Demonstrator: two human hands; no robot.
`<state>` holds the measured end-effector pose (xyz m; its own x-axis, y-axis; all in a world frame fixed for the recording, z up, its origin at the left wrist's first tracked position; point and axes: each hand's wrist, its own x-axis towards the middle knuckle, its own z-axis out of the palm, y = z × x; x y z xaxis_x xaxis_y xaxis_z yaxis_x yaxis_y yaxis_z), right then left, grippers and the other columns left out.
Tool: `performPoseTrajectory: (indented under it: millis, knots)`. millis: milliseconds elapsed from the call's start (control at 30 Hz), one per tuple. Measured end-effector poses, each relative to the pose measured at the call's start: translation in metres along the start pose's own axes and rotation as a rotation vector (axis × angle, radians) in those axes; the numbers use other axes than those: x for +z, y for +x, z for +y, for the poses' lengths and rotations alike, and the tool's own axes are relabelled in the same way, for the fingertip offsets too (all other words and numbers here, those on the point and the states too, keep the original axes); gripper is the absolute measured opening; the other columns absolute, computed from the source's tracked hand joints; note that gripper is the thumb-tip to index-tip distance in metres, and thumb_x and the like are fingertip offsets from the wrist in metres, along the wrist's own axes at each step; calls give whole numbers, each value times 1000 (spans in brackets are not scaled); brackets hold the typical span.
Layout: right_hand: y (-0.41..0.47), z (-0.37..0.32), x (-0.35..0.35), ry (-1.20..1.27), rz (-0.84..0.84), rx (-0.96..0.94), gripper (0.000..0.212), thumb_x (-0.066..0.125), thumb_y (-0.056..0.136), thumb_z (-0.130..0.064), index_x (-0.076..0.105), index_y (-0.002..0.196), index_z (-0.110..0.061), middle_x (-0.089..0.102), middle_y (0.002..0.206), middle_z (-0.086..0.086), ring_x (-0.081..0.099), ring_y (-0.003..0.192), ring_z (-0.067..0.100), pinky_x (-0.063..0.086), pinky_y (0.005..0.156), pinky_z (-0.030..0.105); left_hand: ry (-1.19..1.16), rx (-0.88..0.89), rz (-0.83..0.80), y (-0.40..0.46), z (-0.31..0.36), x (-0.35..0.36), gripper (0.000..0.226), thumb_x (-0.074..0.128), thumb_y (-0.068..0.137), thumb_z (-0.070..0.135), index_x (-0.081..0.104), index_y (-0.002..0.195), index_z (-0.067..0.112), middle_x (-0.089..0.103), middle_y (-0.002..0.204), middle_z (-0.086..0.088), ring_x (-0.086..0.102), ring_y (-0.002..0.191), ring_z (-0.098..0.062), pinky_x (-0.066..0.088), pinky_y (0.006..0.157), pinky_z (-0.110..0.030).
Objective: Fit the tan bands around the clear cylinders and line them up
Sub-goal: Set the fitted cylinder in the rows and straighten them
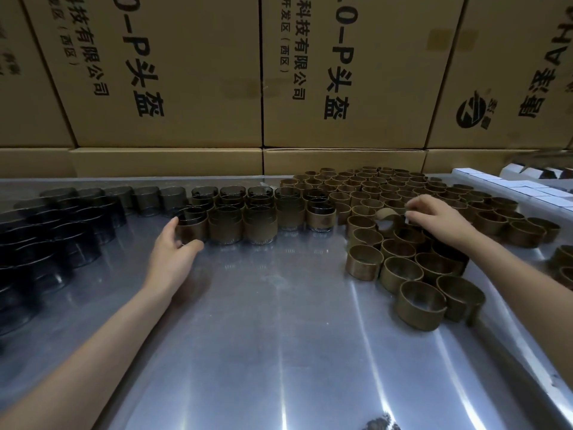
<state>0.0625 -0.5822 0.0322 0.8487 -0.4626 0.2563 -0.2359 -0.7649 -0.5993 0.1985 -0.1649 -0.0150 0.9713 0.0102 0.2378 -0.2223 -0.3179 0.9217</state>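
Several clear cylinders wrapped in tan bands stand in rows at the table's middle. My left hand [173, 249] curls its fingers and thumb round the leftmost banded cylinder [192, 226] of the front row. Bare dark clear cylinders [62, 231] crowd the left side. A large heap of loose tan bands [403, 265] covers the right. My right hand [434, 217] reaches into that heap, its fingertips pinching a tilted tan band [389, 218].
The work goes on upon a shiny metal table [279, 321]. A wall of printed cardboard boxes [186, 88] stands right behind it. White small boxes [527, 189] sit at the back right. The table's right edge runs diagonally near my right forearm.
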Motion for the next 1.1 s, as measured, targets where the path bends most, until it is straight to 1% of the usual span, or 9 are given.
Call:
performPoseTrajectory:
  millis: [133, 267, 433, 600, 700, 800, 867, 967, 1100]
  knots:
    - [4, -19, 15, -107, -89, -90, 55, 60, 93, -17, 39, 143, -24, 37, 150, 6, 37, 136, 28, 35, 106, 43, -1, -12, -12, 2, -3, 0, 68, 60, 90, 17, 28, 150, 24, 39, 149, -7, 40, 133, -21, 33, 94, -28]
    - [16, -35, 30, -294, -130, -151, 34, 51, 97, -14, 57, 130, -21, 50, 140, 9, 44, 131, 27, 38, 104, 42, -6, -27, -35, 3, -3, -1, 69, 60, 90, 18, 26, 150, 26, 43, 146, -9, 46, 128, -23, 40, 100, -35]
    - [22, -35, 30, -451, -97, -18, 31, 42, 101, -29, 57, 126, -21, 61, 122, 9, 57, 105, 26, 44, 78, 35, 5, -29, -41, 3, -4, -1, 70, 60, 90, 19, 25, 150, 26, 48, 140, -13, 52, 119, -27, 43, 101, -43]
    - [20, -25, 33, -462, -112, 18, 28, 43, 100, -30, 58, 124, -23, 58, 95, -1, 57, 87, 18, 45, 69, 33, -7, -43, -51, 3, -4, 0, 71, 59, 89, 18, 24, 151, 24, 50, 137, -21, 52, 119, -37, 42, 101, -50]
    - [20, -28, 35, -476, -35, 36, 26, 46, 99, -29, 59, 122, -24, 58, 92, -2, 56, 77, 15, 45, 59, 31, -1, -41, -43, 3, -4, 0, 71, 60, 89, 19, 25, 151, 24, 50, 139, -14, 51, 122, -34, 41, 104, -51]
    - [15, -42, 37, -439, 108, 21, 27, 45, 99, -30, 59, 121, -22, 57, 83, -3, 52, 64, 10, 36, 48, 25, -33, -47, -30, 4, -3, 0, 70, 60, 89, 17, 26, 150, 24, 49, 140, -12, 50, 125, -34, 40, 105, -52]
    - [4, -64, 43, -409, 154, -47, 27, 45, 99, -32, 60, 120, -21, 57, 82, -4, 51, 62, 7, 34, 46, 23, -64, -40, -5, 4, -3, 0, 65, 58, 90, 15, 30, 148, 22, 50, 139, -10, 53, 120, -28, 43, 102, -50]
    - [-25, -113, 65, -340, 159, -194, 23, 46, 99, -33, 62, 111, -22, 59, 80, -8, 52, 63, 3, 36, 47, 21, -123, -8, 99, 4, -3, -1, 53, 54, 92, 9, 38, 142, 17, 42, 144, -4, 50, 118, -16, 43, 90, -29]
    - [-78, -169, 126, -249, 54, -395, 22, 44, 98, -35, 63, 102, -24, 65, 95, -5, 58, 86, 14, 47, 67, 30, -169, -7, 229, 8, -6, -3, 42, 51, 95, 6, 45, 135, 15, 39, 141, -5, 45, 115, -12, 34, 87, -22]
